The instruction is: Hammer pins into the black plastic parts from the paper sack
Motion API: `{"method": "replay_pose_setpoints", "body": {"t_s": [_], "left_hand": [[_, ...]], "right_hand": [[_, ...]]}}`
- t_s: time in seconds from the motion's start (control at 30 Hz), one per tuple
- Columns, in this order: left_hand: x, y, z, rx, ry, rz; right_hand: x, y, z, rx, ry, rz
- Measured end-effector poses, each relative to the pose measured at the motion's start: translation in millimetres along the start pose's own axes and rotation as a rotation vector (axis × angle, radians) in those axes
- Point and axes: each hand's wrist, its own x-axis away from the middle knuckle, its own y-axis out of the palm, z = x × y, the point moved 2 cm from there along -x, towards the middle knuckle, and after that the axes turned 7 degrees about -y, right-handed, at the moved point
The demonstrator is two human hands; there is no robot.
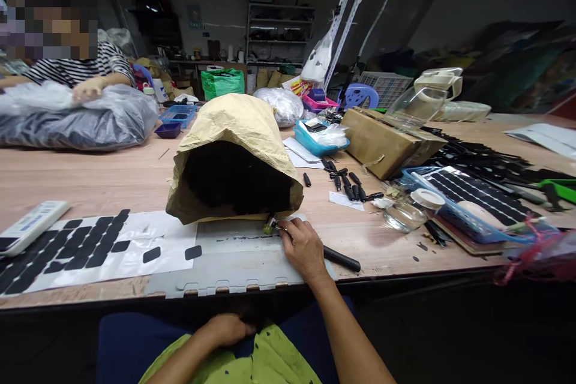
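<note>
My right hand (303, 246) is closed round a small hammer near its head. The hammer's black handle (344, 259) sticks out to the right, and its brass-coloured head (269, 225) lies at the mouth of a brown paper bag (238, 117). The bag lies on its side, opening toward me, dark inside. Under the hammer is a grey mat (225, 267) with a notched front edge. My left hand (229, 330) rests in my lap below the table edge; its fingers are mostly lost in shadow.
To the left, white sheets (153, 225) bear black rounded stickers beside a white device (33, 225). Black handle-like parts (353, 186), a glass jar (402, 216), a carton (382, 141) and a blue basket (486, 231) stand right. A person in stripes handles a filled plastic bag (90, 123).
</note>
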Motion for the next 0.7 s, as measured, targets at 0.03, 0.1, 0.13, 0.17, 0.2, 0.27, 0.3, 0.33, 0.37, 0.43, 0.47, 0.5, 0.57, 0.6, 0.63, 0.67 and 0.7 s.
{"method": "replay_pose_setpoints", "body": {"t_s": [0.03, 0.1, 0.13, 0.17, 0.2, 0.27, 0.3, 0.33, 0.37, 0.43, 0.47, 0.5, 0.57, 0.6, 0.63, 0.67, 0.7], "left_hand": [[7.6, -1.9, 6.2, -0.027, 0.004, -0.051], [27.0, -9.9, 26.3, -0.019, 0.122, -0.253], [37.7, -17.3, 38.8, 0.026, 0.219, -0.383], [47.6, -27.8, 51.4, 0.087, 0.3, -0.498], [55.1, -41.5, 62.8, 0.153, 0.351, -0.57], [59.4, -78.0, 79.6, 0.25, 0.396, -0.475], [56.0, -99.7, 84.1, 0.262, 0.411, -0.303], [49.9, -122.6, 85.7, 0.249, 0.412, -0.064], [41.9, -145.1, 83.9, 0.21, 0.366, 0.193], [22.9, -183.5, 72.6, 0.086, 0.16, 0.65], [12.7, -197.4, 65.3, 0.014, 0.067, 0.792], [2.6, -207.5, 58.4, -0.06, 0.027, 0.874], [-15.2, -217.5, 45.6, -0.18, 0.032, 0.925], [-21.6, -218.5, 40.4, -0.218, 0.06, 0.932], [-25.8, -217.9, 36.2, -0.238, 0.077, 0.943], [-27.9, -216.2, 33.3, -0.243, 0.082, 0.961], [-28.1, -213.7, 31.8, -0.236, 0.077, 0.983]], "right_hand": [[0.0, 0.0, -0.1, -0.001, 0.001, -0.002], [0.0, 0.0, -0.2, -0.001, 0.004, -0.005], [0.0, -0.1, -0.2, 0.0, 0.005, -0.005], [-0.1, -0.2, -0.3, 0.001, 0.004, -0.006], [-0.1, -0.4, -0.4, 0.002, 0.002, -0.006], [-0.4, -1.0, -0.9, 0.004, 0.001, -0.008], [-0.6, -1.3, -1.1, 0.005, 0.002, -0.01], [-0.8, -1.6, -1.4, 0.005, 0.006, -0.014], [-1.0, -1.8, -1.6, 0.005, 0.011, -0.018], [-1.3, -2.3, -2.1, 0.001, 0.023, -0.027], [-1.5, -2.5, -2.4, -0.001, 0.03, -0.031], [-1.6, -2.7, -2.5, -0.003, 0.038, -0.035], [-2.0, -2.8, -2.5, 0.0, 0.053, -0.043], [-2.2, -2.8, -2.4, 0.003, 0.059, -0.048], [-2.5, -2.7, -2.3, 0.007, 0.064, -0.054], [-2.7, -2.6, -2.0, 0.01, 0.067, -0.059], [-2.9, -2.5, -1.8, 0.013, 0.069, -0.064]]}}
